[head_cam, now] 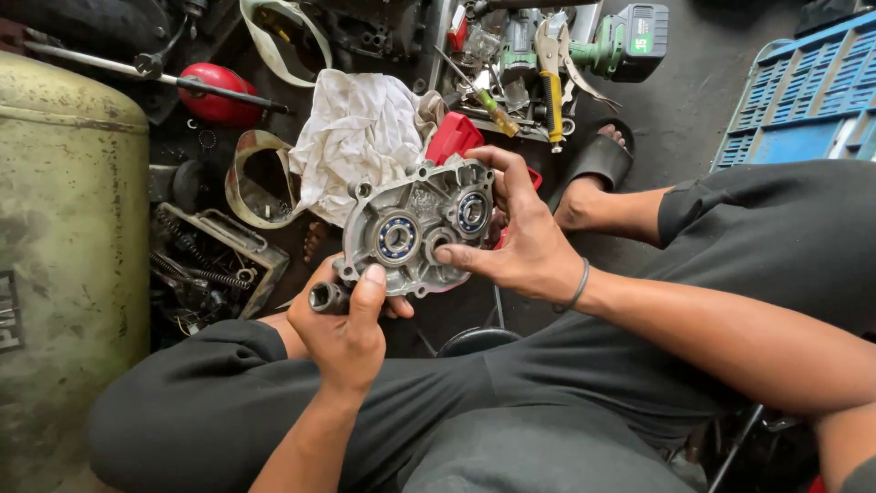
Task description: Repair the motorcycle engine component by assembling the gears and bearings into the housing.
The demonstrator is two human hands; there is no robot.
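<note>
Head view is showing me both hands working over my lap: my left hand (342,329) is gripping the lower edge of a grey metal engine cover (415,233) with the thumb pressed on its face, while also clasping a dark socket (326,297) in its fingers. My right hand (516,237) is closing around the cover's right side, one finger reaching into a round hole beside two bearings (398,237). I am seeing a white rag (356,137) lying just behind the cover, and pliers (552,68) and a green drill (630,36) lying farther back on the floor.

Dark concrete floor (693,100), cluttered; daylight.
</note>
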